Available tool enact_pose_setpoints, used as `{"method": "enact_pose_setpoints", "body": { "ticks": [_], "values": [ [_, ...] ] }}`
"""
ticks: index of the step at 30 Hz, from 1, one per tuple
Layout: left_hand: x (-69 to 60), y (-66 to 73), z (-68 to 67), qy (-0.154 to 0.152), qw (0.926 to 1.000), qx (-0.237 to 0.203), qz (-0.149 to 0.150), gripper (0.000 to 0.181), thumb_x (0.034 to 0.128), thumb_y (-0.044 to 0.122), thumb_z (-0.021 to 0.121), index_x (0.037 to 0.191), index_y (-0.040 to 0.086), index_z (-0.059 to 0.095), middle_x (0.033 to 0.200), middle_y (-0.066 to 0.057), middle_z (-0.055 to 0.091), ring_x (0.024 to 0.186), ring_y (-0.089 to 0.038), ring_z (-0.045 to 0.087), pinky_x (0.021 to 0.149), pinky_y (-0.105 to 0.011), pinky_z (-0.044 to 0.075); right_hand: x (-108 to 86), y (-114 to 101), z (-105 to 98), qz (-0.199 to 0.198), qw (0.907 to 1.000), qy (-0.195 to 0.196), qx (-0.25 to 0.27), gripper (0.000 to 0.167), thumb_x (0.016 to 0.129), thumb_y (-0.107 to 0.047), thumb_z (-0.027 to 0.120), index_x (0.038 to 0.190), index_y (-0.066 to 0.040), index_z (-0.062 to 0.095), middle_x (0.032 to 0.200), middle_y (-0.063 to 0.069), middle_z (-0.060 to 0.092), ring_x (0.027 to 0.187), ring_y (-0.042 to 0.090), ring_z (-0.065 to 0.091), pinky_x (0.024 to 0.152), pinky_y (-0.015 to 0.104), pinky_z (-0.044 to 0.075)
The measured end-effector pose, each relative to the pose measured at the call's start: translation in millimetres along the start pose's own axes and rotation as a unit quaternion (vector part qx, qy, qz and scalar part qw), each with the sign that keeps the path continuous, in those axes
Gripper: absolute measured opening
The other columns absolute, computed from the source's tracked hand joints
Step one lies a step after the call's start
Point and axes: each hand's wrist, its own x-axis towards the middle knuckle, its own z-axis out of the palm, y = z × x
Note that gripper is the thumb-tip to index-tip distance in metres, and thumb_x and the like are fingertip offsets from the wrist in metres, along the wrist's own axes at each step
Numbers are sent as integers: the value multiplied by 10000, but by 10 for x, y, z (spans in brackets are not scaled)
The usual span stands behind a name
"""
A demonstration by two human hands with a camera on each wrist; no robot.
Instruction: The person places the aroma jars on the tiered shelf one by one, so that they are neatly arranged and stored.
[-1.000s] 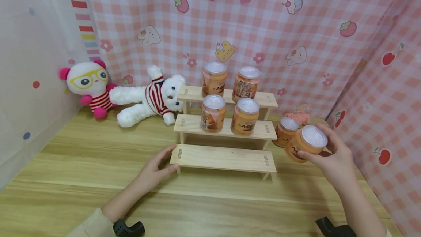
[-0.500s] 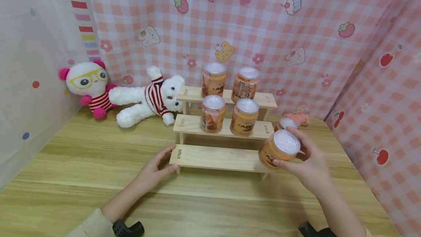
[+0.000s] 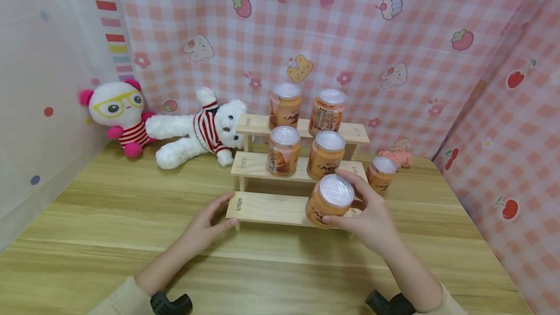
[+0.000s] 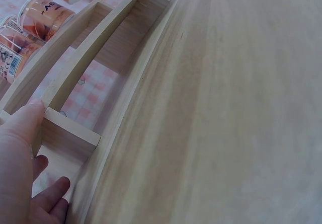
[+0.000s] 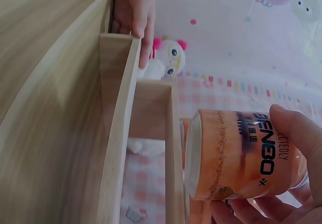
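A three-step wooden display stand (image 3: 267, 207) stands on the table. My left hand (image 3: 209, 220) holds the left end of its lowest step, thumb at the front corner and a finger at the rear one. In the left wrist view, the thumb (image 4: 25, 122) lies on the board's edge. My right hand (image 3: 372, 213) grips an orange canned-fruit jar (image 3: 329, 203) with a clear ridged lid, slightly tilted, over the right part of the lowest step. A gap shows between the jar's base and that step in the right wrist view. Part of the label is behind my fingers.
Two similar jars (image 3: 285, 108) stand on the top step and two more (image 3: 283, 154) on the middle step. Another jar (image 3: 381, 176) is on the table, right of the stand, before a pink item (image 3: 395, 158). A white plush (image 3: 192, 135) and a panda plush (image 3: 120, 111) sit left.
My right hand has carried the jar leftward from the table's right side to over the lowest step. The jar on the table is uncovered again. My left hand has stayed in place.
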Motion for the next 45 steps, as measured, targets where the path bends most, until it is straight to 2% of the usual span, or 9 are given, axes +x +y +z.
{"method": "enact_pose_setpoints", "body": {
  "ticks": [3, 11, 20, 27, 31, 38, 45],
  "values": [
    [3, -1, 4, -6, 10000, 11, -6, 650, 895, 300, 690, 1456, 136, 406, 1376, -189, 489, 1301, -352, 405, 1047, -563, 289, 34, -25, 74, 36, 9999, -63, 100, 833, 626, -74, 903, 1360, -164, 521, 1272, 17, 567, 1087, 164, 545, 829, 297, 491],
    [1, 15, -3, -17, 10000, -16, -23, 650, 896, 299, 690, 1457, 139, 404, 1374, -186, 492, 1303, -352, 401, 1048, -567, 284, 130, -60, 286, -222, 9989, -223, 354, 791, 643, -69, 894, 1344, -118, 531, 1232, 71, 595, 1055, 204, 567, 826, 319, 500],
    [-9, 30, -3, -18, 10000, -58, -32, 644, 894, 280, 694, 1452, 132, 410, 1370, -188, 494, 1300, -343, 406, 1052, -556, 286, 227, -19, 507, -254, 9969, -505, 554, 812, 644, -73, 895, 1355, -156, 513, 1254, 48, 572, 1060, 202, 580, 842, 372, 504],
    [-5, 5, 2, 3, 10000, 14, 45, 640, 897, 281, 690, 1454, 135, 410, 1371, -190, 495, 1299, -349, 407, 1048, -563, 287, 321, 5, 653, -470, 9958, -566, 552, 815, 639, -92, 901, 1354, -178, 520, 1263, 36, 568, 1094, 192, 568, 862, 393, 496],
    [3, -8, 3, 1, 9999, 60, 86, 641, 899, 281, 688, 1455, 128, 408, 1367, -188, 499, 1293, -346, 415, 1044, -557, 299, 349, 11, 720, -393, 9964, -578, 474, 817, 637, -91, 902, 1354, -183, 520, 1266, 48, 567, 1080, 195, 570, 843, 371, 499],
    [12, -21, 3, 0, 10000, 40, 26, 643, 898, 297, 687, 1457, 140, 408, 1373, -182, 496, 1298, -345, 410, 1048, -562, 289, 370, 47, 800, -96, 9964, -586, 609, 835, 642, -31, 886, 1376, -128, 498, 1306, 99, 537, 1082, 236, 557, 766, 346, 524],
    [13, -11, 0, 0, 10000, 42, -3, 644, 898, 303, 686, 1455, 138, 409, 1376, -192, 491, 1302, -350, 404, 1050, -557, 288, 393, 105, 849, 43, 9970, -591, 491, 810, 649, -82, 892, 1360, -185, 519, 1283, 48, 554, 1065, 208, 564, 737, 313, 523]
  ]
}}
